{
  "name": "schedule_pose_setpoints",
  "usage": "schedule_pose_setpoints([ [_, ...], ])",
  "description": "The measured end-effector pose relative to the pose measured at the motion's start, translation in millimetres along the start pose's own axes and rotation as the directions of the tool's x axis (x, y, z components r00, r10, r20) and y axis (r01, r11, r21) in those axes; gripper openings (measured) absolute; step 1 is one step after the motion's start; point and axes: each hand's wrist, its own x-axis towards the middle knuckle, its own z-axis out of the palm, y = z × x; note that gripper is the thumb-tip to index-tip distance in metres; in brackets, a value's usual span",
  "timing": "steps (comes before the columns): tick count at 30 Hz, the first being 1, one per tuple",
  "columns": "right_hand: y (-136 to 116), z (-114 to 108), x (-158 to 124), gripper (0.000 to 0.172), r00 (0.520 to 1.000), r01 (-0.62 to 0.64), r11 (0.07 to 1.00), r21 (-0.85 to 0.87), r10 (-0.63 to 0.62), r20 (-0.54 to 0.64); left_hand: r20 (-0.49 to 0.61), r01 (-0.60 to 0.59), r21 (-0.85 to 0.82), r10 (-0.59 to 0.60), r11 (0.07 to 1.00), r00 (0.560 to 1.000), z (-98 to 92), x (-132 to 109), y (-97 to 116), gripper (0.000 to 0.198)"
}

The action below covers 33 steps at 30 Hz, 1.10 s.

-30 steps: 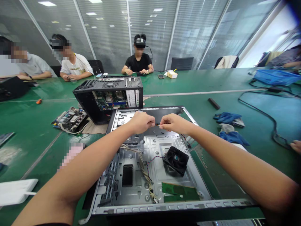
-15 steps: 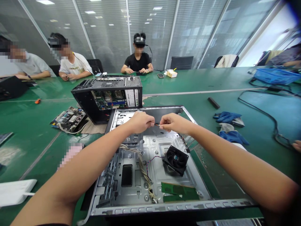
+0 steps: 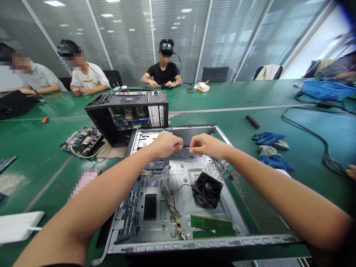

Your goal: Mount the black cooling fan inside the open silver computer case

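My left hand [image 3: 166,144] and my right hand [image 3: 206,145] meet above the far end of an open metal computer case [image 3: 155,233] lying flat on the green table. Both pinch the ends of a thin wire [image 3: 186,147] stretched between them. Inside the case lie a black fan [image 3: 208,189], a beige cable bundle [image 3: 169,198] and a green circuit board strip [image 3: 213,224]. The fan's thin coloured lead runs left across the case floor.
A second black computer case [image 3: 130,113] stands just behind, with a loose motherboard [image 3: 82,140] to its left. Blue gloves [image 3: 271,148] and black cables [image 3: 311,133] lie to the right. A white tray [image 3: 19,226] sits at the near left. Other people sit along the far edge.
Nothing but a slight shift of the view; both hands stay pinched on the wire in the same place.
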Motion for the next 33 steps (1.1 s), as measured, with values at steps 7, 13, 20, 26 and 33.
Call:
schedule_pose_setpoints([
  [7, 0.3, -0.8, -0.2, 0.014, 1.000, 0.012, 1.000, -0.025, -0.013, -0.024, -0.014, 0.024, 0.021, -0.023, 0.999, 1.000, -1.8, -0.7, 2.3, 0.023],
  [13, -0.8, -1.3, -1.0, 0.015, 0.999, 0.020, 1.000, -0.013, -0.020, -0.028, -0.012, 0.003, 0.001, -0.003, 1.000, 1.000, -0.7, -0.3, -0.4, 0.023],
  [20, -2.9, -2.6, -2.7, 0.014, 0.998, 0.059, 0.998, -0.015, -0.059, -0.015, 0.000, 0.016, -0.085, -0.016, 0.996, 1.000, -6.4, -0.2, 0.4, 0.017],
  [26, -0.6, -1.9, -1.4, 0.013, 0.997, 0.066, 0.997, -0.033, -0.067, -0.023, 0.012, -0.002, -0.098, 0.004, 0.995, 1.000, -5.8, 0.5, -1.0, 0.018],
  [33, -0.9, -2.3, -1.7, 0.012, 0.994, 0.102, 0.989, -0.103, -0.106, -0.038, 0.025, -0.008, -0.102, 0.011, 0.995, 1.000, -6.4, 0.1, -1.3, 0.019],
])
